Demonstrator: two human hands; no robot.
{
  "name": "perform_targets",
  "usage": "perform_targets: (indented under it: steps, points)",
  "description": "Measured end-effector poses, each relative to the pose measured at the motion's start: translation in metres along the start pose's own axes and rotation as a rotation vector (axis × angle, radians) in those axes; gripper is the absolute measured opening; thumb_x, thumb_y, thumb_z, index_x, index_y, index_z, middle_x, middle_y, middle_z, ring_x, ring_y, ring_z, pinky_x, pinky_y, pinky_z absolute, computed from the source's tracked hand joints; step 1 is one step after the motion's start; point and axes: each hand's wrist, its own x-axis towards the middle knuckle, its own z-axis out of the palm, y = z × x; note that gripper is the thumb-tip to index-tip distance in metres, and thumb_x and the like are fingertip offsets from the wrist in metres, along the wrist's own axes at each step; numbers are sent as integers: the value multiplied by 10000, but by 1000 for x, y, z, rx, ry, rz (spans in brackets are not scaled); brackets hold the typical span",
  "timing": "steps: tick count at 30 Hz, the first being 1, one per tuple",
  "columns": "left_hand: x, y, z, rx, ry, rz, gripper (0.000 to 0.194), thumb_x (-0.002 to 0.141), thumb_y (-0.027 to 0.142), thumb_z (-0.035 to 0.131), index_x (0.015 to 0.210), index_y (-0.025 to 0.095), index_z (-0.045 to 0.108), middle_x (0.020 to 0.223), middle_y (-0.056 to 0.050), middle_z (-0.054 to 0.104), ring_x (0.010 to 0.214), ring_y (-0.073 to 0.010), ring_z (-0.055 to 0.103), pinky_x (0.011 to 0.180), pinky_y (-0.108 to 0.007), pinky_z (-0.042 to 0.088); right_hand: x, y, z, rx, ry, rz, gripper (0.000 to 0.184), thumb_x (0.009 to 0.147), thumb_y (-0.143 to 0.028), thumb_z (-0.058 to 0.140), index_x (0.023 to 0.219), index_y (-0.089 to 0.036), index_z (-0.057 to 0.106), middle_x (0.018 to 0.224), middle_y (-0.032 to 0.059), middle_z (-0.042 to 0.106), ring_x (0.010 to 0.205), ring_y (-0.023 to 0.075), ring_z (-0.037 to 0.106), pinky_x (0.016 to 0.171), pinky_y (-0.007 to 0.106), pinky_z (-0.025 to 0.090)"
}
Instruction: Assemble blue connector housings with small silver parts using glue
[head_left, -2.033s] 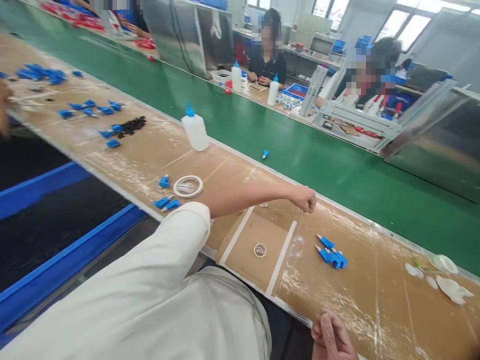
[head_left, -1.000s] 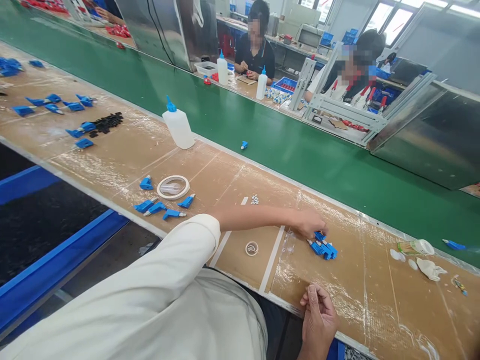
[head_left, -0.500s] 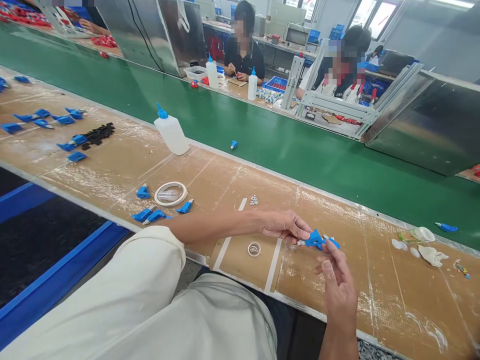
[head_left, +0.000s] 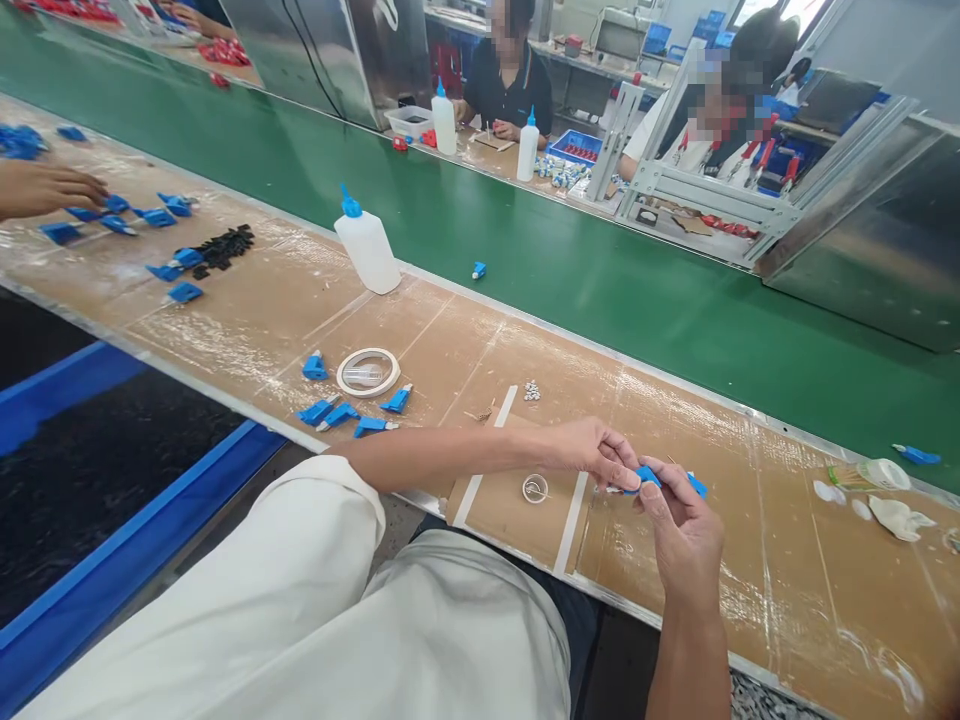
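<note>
My left hand (head_left: 596, 455) and my right hand (head_left: 679, 525) meet over the taped cardboard bench (head_left: 750, 580), both pinched on one small blue plastic part (head_left: 645, 477). More blue shows just behind my right fingers; I cannot tell whether it is the same part or the pile. A small clear ring (head_left: 535, 489) lies in a white-taped square left of my hands. Several more blue parts (head_left: 341, 415) lie near a roll of clear tape (head_left: 368, 372).
A white squeeze bottle with a blue cap (head_left: 367, 247) stands by the green conveyor belt (head_left: 600, 290). Another person's hand (head_left: 49, 187) reaches among blue parts at far left, near black pieces (head_left: 225, 246). Two people sit across the belt. White scraps (head_left: 896, 515) lie at right.
My left hand moved from the far edge of the bench to the blue pile and lifted a part. My right hand rose from the bench edge and joined it on the part.
</note>
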Motion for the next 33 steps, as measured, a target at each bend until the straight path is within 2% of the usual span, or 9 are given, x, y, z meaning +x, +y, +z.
perform_targets:
  steps: [3,7,9,11,14,17,21,26,33]
  points:
    - [-1,-1,-2,-87,1,-10,431,577,296,971,896,132,733,756,-12,696,704,-102,642,709,-249,504,2,-5,1,-68,17,13,410,803,-575,762,1002,-216,775,852,48,662,706,168,586,652,314,521]
    - [-7,-5,-12,-347,-144,-16,550,634,306,948,1120,159,737,919,-35,702,750,-93,650,739,-235,505,-3,-4,-7,-44,96,48,552,821,-619,716,1178,-197,726,897,67,682,647,151,567,553,283,492]
    - [-12,-8,-20,-411,-198,2,590,641,310,946,1168,158,729,915,-37,698,760,-95,654,744,-224,507,-9,2,-10,-77,105,112,526,806,-596,742,1143,-192,743,885,69,695,665,158,582,551,277,495]
    - [-16,-11,-28,-456,-202,21,560,659,290,935,1163,157,730,920,-39,699,765,-94,655,737,-211,506,-18,10,-7,-133,74,204,483,781,-578,771,1069,-191,770,859,66,709,696,174,606,577,282,513]
    - [-20,-17,-42,-516,-117,53,421,739,183,862,1136,142,730,983,-56,704,769,-82,651,715,-195,502,-31,19,7,-141,-11,280,457,765,-590,772,986,-190,792,868,71,714,737,187,628,618,289,536]
    - [-20,-21,-53,-576,24,91,315,834,72,718,1146,115,719,970,-64,709,728,-68,642,679,-176,496,-38,23,26,-124,-114,260,427,763,-584,773,927,-191,802,838,62,686,731,179,620,647,291,544]
    - [-20,-21,-62,-658,146,83,376,905,9,558,1254,99,663,882,-54,705,692,-75,651,659,-174,513,-38,28,41,-156,-160,199,370,784,-525,773,956,-199,800,794,40,651,713,168,611,668,299,549]
    - [-22,-21,-66,-714,171,95,347,921,2,532,1227,104,661,870,-49,705,675,-87,666,628,-178,525,-35,38,49,-142,-203,165,304,776,-469,797,934,-209,800,815,43,658,732,174,625,653,293,548]
    - [-22,-26,-66,-758,156,83,370,877,-35,572,1217,84,659,829,-41,699,623,-85,665,605,-179,533,-34,46,55,-144,-252,102,188,829,-405,771,887,-230,810,809,44,657,701,165,596,572,277,470]
